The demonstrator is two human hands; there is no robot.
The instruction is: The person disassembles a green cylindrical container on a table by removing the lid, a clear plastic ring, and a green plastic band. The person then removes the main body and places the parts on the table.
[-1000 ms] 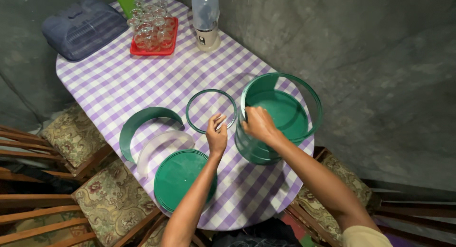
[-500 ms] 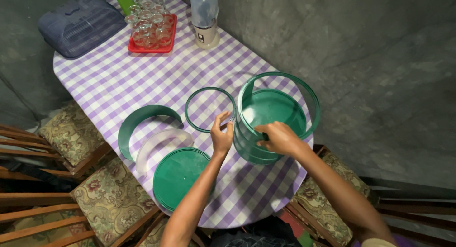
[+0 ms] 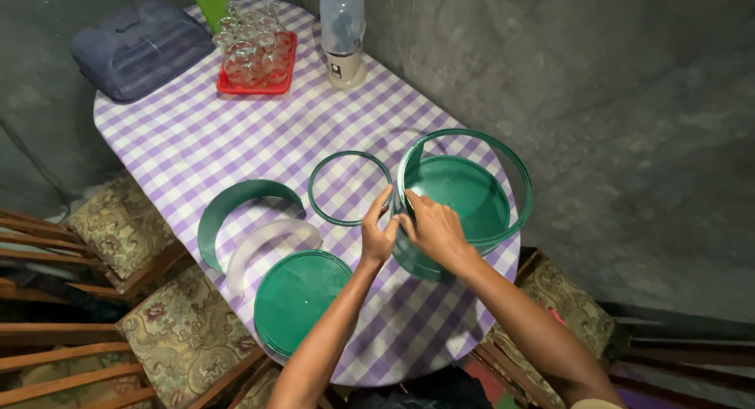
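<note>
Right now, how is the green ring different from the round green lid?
The green ring is hollow, so the checked cloth shows through; the round green lid is solid. The ring is smaller than the lid. The ring lies by the left hand; the lid lies at the table's near edge. Both are green, round and flat.

The green container [image 3: 464,200] under my left hand [image 3: 379,234] and right hand [image 3: 432,230] looks like smooth, slightly glossy plastic, as do the green ring [image 3: 316,190], the round green lid [image 3: 295,299] and the curved green [image 3: 236,204] and translucent white panels [image 3: 263,244]. The tabletop [image 3: 189,149] wears a matt purple-and-white checked cloth. The glasses [image 3: 255,51] shine clear on a glossy red plastic tray [image 3: 255,86], the chair cushions [image 3: 185,338] are patterned woven fabric on wooden frames, and the wall [image 3: 629,126] is rough and matt.
</note>
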